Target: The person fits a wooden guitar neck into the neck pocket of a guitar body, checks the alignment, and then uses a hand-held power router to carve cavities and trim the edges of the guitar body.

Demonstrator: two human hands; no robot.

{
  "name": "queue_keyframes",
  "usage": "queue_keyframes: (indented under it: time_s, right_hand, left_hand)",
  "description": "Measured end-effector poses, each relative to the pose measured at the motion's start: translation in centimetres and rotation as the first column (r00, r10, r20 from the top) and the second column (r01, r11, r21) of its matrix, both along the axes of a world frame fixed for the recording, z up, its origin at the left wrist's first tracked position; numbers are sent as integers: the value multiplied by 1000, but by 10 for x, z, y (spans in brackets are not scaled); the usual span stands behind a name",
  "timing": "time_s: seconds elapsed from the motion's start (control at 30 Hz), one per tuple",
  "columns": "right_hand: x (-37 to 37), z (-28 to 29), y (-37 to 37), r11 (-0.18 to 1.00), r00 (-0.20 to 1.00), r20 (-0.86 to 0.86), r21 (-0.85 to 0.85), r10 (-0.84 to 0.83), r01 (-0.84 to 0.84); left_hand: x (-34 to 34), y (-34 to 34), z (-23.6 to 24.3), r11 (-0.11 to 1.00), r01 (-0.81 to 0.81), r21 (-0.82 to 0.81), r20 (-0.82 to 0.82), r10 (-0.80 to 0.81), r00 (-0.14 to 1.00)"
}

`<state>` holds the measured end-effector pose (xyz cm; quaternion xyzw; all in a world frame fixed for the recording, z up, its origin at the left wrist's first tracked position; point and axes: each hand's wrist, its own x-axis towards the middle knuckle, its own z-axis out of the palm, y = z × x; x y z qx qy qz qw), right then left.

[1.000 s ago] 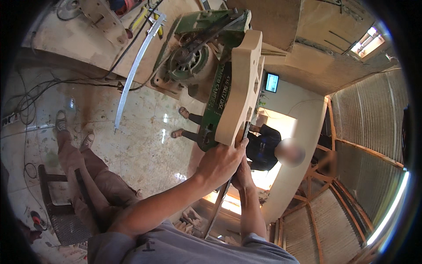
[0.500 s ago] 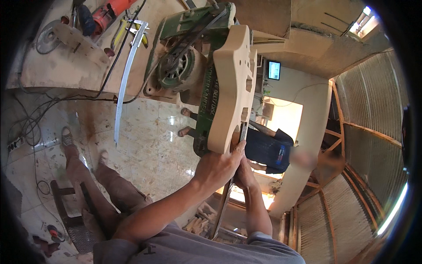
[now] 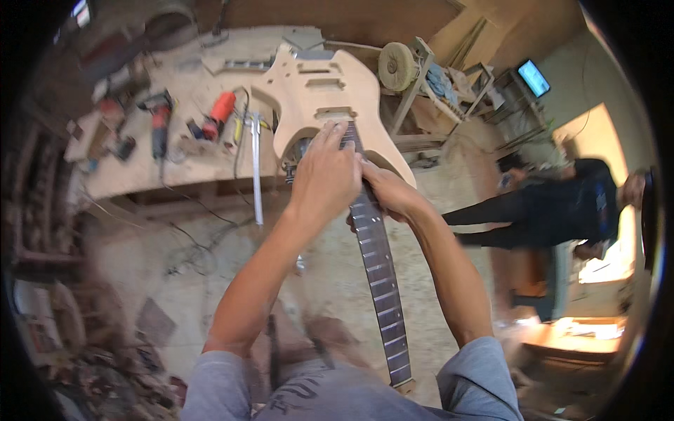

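Observation:
An unfinished pale wood guitar body (image 3: 361,88) is held out in front of me, its face with several routed cavities turned up. From it a guitar neck (image 3: 379,274) with a dark fretted fingerboard runs back toward my chest. My left hand (image 3: 326,168) lies over the neck where it meets the body, its fingers pressed along the fingerboard's end. Close beside it, my right hand (image 3: 390,191) is wrapped round the neck from the right side. The palms and the underside of the joint are hidden.
On the workbench (image 3: 200,67) lie a red angle grinder (image 3: 221,112), another power tool (image 3: 160,123) and a metal caliper (image 3: 256,175) jutting over the edge. A round wheel (image 3: 397,67) stands at the back. At the right is another person (image 3: 554,203) in dark clothes.
The guitar has turned from edge-on to face up, showing its cavities and fingerboard. My view has swung round and the green sander is mostly out of sight. Both hands stay at the neck joint.

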<state>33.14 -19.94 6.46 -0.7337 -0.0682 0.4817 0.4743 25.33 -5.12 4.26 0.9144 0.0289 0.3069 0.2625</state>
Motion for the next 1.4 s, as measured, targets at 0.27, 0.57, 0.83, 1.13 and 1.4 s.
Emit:
queue_keyframes:
  time_s: [0.27, 0.57, 0.83, 1.13, 1.4]
  right_hand:
    - [-3, 11, -9, 982, 999, 38, 187, -23, 16]
    - [-69, -49, -85, 728, 849, -467, 667, 247, 155]
    - [-77, -80, -104, 475, 649, -506, 846, 568, 243]
    - [-74, -106, -86, 235, 565, -377, 921, 734, 309]
    - [-71, -122, -70, 179, 488, -287, 950, 824, 256]
  left_hand:
    - [37, 3, 27, 981, 81, 179, -441, 6, 897]
    - [31, -14, 45, 985, -61, 164, -516, 138, 845]
    - [44, -42, 70, 934, -194, 302, -630, 348, 694]
    - [54, -54, 74, 900, -328, 287, -691, 431, 580]
    - [63, -63, 82, 849, -429, 309, -723, 503, 474]
